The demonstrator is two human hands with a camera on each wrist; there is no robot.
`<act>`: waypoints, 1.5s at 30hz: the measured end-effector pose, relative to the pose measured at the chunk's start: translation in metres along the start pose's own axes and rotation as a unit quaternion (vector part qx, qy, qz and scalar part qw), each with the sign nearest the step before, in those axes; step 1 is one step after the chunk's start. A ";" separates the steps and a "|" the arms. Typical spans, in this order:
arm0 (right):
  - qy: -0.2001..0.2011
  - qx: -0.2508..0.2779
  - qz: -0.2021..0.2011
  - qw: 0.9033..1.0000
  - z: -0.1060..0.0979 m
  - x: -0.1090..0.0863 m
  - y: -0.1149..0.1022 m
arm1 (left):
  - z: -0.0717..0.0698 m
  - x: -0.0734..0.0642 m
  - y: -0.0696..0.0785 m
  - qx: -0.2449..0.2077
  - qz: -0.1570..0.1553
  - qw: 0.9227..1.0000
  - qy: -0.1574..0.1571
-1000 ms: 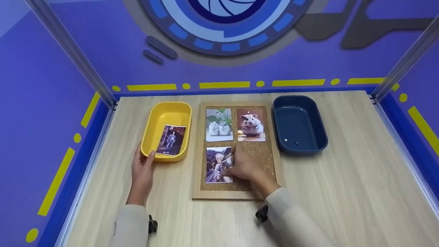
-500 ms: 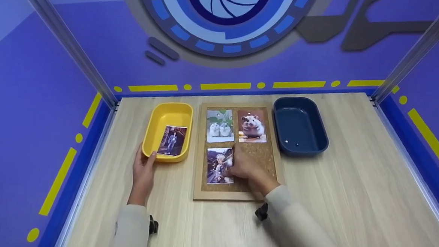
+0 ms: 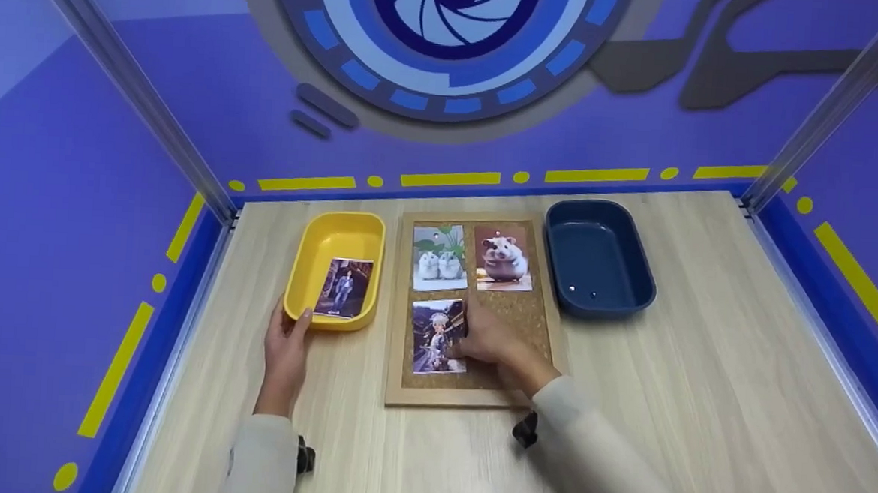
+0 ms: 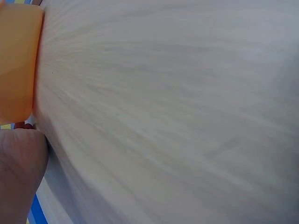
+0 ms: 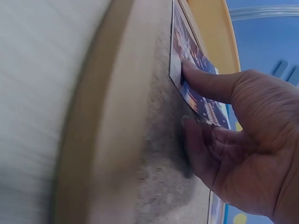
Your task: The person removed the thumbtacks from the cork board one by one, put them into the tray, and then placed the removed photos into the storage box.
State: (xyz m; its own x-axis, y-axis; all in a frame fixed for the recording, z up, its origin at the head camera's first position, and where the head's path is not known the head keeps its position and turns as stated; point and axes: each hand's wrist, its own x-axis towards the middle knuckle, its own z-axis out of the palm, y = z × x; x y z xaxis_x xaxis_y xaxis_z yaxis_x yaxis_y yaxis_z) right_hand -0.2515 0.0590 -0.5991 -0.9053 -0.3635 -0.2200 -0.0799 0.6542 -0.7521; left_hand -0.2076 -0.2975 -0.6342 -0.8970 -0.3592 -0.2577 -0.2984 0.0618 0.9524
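Note:
My left hand (image 3: 285, 351) holds the near left corner of a yellow tray (image 3: 338, 234), thumb over its rim and fingers along the outside. Inside this tray lies a photo of a standing figure (image 3: 347, 287). On a wood-framed corkboard (image 3: 511, 307), my right hand (image 3: 490, 338) is at the right edge of a photo of a white-haired figure (image 3: 434, 333). In the right wrist view the thumb (image 5: 210, 85) lies on the photo's face, with the other fingers curled at its edge. The left wrist view shows only the tray's side (image 4: 18, 65) and part of the hand.
Two hamster photos, one of a pair (image 3: 438, 258) and one of a single hamster (image 3: 504, 259), are on the board's upper half, each with a small pin near its top. A dark blue tray (image 3: 597, 247) with small shiny pins stands right of the board. Purple walls (image 3: 138, 261) enclose the table.
The view has tipped slightly, so everything sits a little lower in the picture. Both hands keep their places, the left at the yellow tray and the right at the lower photo.

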 end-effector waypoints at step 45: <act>0.015 0.345 -0.055 0.937 0.003 -0.007 0.043 | 0.000 0.000 0.001 0.017 -0.019 1.000 0.013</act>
State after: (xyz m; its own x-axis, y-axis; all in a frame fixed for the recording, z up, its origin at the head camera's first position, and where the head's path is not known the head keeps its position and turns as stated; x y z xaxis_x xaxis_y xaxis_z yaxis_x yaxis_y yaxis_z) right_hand -0.2474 0.0879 -0.6323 -0.9192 -0.3786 -0.1080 0.1059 0.0264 -0.9940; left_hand -0.2080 -0.2979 -0.6333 -0.8762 -0.3854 -0.2894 -0.3436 0.0784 0.9358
